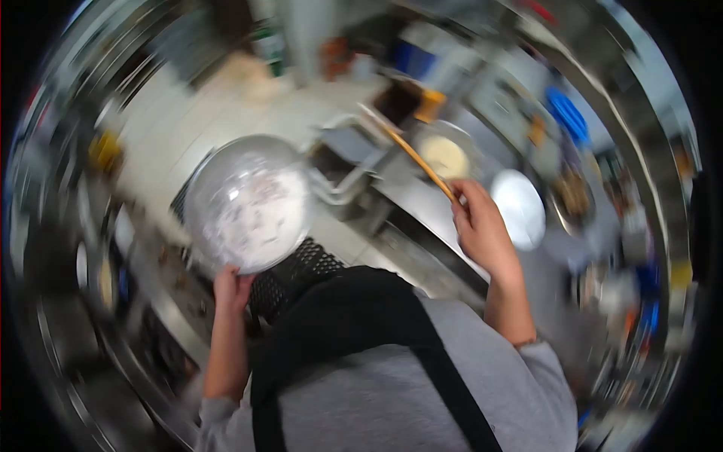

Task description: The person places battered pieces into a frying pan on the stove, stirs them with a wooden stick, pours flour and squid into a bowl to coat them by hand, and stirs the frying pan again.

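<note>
My left hand [231, 288] grips the near rim of a large metal bowl [212, 167], which is held out in the air on the left. Inside the bowl lies a white, powdery-looking mass with darker pieces in it. My right hand [480, 224] is closed around the end of a long wooden-handled utensil [416, 157]. Its far end looks pale and points up and left, but blur hides its exact kind. Beyond my right hand stands a round container [472, 135] with pale yellow contents. A white oval dish [518, 209] is just right of that hand.
A steel counter [422, 211] runs along the right, with a blue object [566, 117] farther back. A grey-white bin [331, 192] stands between bowl and counter. Black perforated matting [301, 267] lies below on the tiled floor [162, 124]. Blurred steel equipment lines the left.
</note>
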Motion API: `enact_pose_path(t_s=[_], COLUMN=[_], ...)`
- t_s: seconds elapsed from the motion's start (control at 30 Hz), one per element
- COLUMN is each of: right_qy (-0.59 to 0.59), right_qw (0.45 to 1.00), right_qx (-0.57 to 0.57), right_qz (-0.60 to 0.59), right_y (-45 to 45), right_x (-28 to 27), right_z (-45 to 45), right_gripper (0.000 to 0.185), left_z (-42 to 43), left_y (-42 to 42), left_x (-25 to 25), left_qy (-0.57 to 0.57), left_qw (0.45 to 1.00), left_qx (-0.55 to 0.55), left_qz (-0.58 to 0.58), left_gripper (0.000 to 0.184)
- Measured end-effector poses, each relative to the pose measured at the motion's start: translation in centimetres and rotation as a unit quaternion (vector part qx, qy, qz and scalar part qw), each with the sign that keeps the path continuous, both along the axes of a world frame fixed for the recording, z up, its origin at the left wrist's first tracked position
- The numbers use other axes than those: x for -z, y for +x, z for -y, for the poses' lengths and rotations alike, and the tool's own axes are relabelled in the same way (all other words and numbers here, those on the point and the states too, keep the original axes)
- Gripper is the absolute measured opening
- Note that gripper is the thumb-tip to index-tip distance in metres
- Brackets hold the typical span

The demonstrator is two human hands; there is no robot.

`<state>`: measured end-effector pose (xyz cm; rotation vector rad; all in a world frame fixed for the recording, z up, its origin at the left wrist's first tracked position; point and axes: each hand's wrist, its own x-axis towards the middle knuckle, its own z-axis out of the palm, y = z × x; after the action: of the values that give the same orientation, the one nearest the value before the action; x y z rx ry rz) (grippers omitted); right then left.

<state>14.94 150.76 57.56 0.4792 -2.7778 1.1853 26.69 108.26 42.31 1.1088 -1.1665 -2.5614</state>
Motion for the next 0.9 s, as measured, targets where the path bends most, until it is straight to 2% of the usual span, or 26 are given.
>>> enact_pose_path(t_s=[0.03, 0.1, 0.13, 0.23, 0.33, 0.37, 0.4, 0.47, 0.53, 0.6, 0.67, 0.7, 0.73, 0.8, 0.87, 0.9], right_qy=[-0.034, -0.091, -0.122, -0.146, -0.170, -0.163, -0.175, -0.154, -0.137, -0.095, -0.050, -0.030, -0.026, 0.009, -0.014, -0.023], right_qw=[0.998, 0.985, 0.972, 0.924, 0.887, 0.875, 0.860, 0.852, 0.846, 0.841, 0.834, 0.839, 0.834, 0.825, 0.791, 0.776], right_qx=[-0.029, -0.085, -0.105, -0.175, -0.251, -0.283, -0.312, -0.374, -0.421, -0.459, -0.518, -0.533, -0.540, -0.564, -0.600, -0.607], right_qz=[0.036, 0.116, 0.171, 0.308, 0.349, 0.357, 0.365, 0.332, 0.298, 0.270, 0.183, 0.110, 0.110, -0.038, -0.118, -0.170], right_y=[-2.3, -6.9, -9.3, -17.9, -27.5, -29.0, -31.3, -35.3, -38.3, -39.5, -41.4, -42.3, -43.3, -45.0, -46.1, -46.9], right_x=[1.1, 4.3, 6.4, 11.2, 16.4, 14.7, 15.3, 16.7, 17.3, 17.2, 17.9, 18.0, 17.3, 16.0, 13.0, 12.4], right_z=[1.7, 3.9, 4.6, 7.3, 11.0, 9.6, 11.0, 13.5, 15.0, 19.3, 22.9, 25.0, 27.0, 31.6, 39.1, 42.7], right_gripper=[0.022, 0.018, 0.015, 0.014, 0.015, 0.017, 0.018, 0.019, 0.019, 0.019, 0.019, 0.018, 0.018, 0.016, 0.016, 0.017], left_z=[-0.8, -1.4, -2.0, -4.2, -6.8, -10.0, -10.6, -11.4, -13.7, -13.1, -12.9, -13.4, -13.9, -14.0, -13.9, -13.7], left_y=[-0.2, -0.1, 0.1, -0.9, -4.6, -4.2, -4.7, -6.3, -8.6, -9.0, -9.5, -10.3, -11.4, -13.4, -14.8, -14.8], left_x=[-0.8, 0.5, 0.1, 1.4, 5.7, 2.4, 3.6, 6.4, 6.7, 9.0, 11.3, 10.8, 10.3, 10.1, 9.2, 10.1], left_qy=[-0.045, -0.023, -0.054, -0.076, -0.043, -0.085, -0.103, -0.082, -0.138, -0.128, -0.106, -0.103, -0.098, -0.095, -0.107, -0.110], left_qw=[0.998, 0.995, 0.986, 0.969, 0.949, 0.935, 0.923, 0.914, 0.871, 0.854, 0.850, 0.844, 0.827, 0.804, 0.763, 0.765], left_qx=[-0.027, -0.090, -0.128, -0.210, -0.308, -0.334, -0.360, -0.394, -0.468, -0.502, -0.516, -0.526, -0.554, -0.587, -0.637, -0.634], left_qz=[0.029, 0.048, 0.095, 0.109, 0.048, 0.078, 0.095, 0.046, 0.056, 0.047, 0.007, 0.010, -0.001, -0.011, -0.010, -0.013], left_gripper=[0.046, 0.047, 0.044, 0.044, 0.048, 0.049, 0.051, 0.051, 0.036, 0.034, 0.038, 0.038, 0.041, 0.044, 0.046, 0.047])
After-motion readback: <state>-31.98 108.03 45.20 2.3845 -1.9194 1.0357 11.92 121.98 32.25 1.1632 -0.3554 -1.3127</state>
